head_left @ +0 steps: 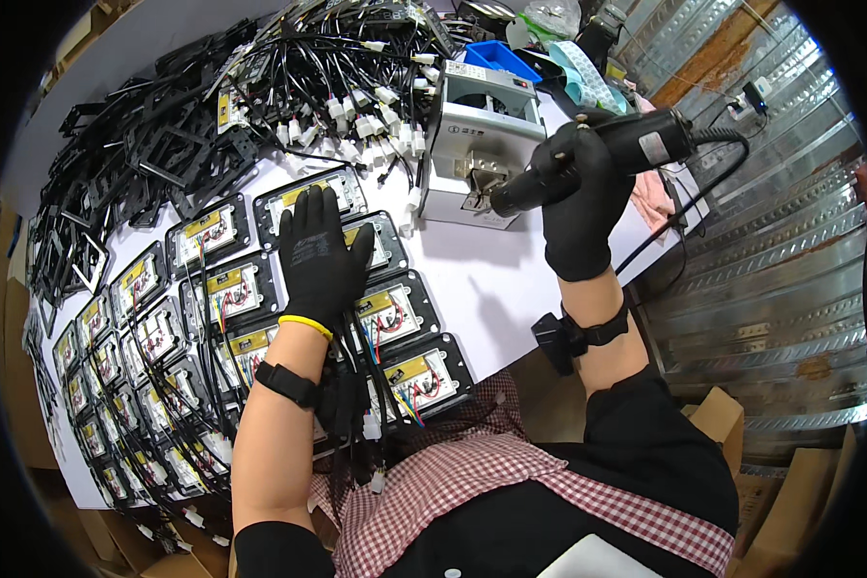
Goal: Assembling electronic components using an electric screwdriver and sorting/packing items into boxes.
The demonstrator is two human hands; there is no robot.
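Note:
My right hand [588, 193], in a black glove, is closed around a black electric screwdriver [645, 144]. The driver lies nearly level, its nose at the pick-up spot of a grey-white screw feeder [482, 144]; whether it touches a screw is too small to tell. My gloved left hand [320, 255] lies flat with fingers stretched over a black-framed circuit module [352, 190] in the far row. Beside that hand are more modules, one [387, 310] to its right and another [229, 291] to its left, with gold-labelled boards and coloured wires.
Black cables with white connectors [371, 125] are heaped behind the modules. Black plastic frames [164, 154] pile up at the far left. A blue bin [501, 60] stands behind the feeder. The driver's cord [713, 193] loops down by the corrugated metal wall [771, 260].

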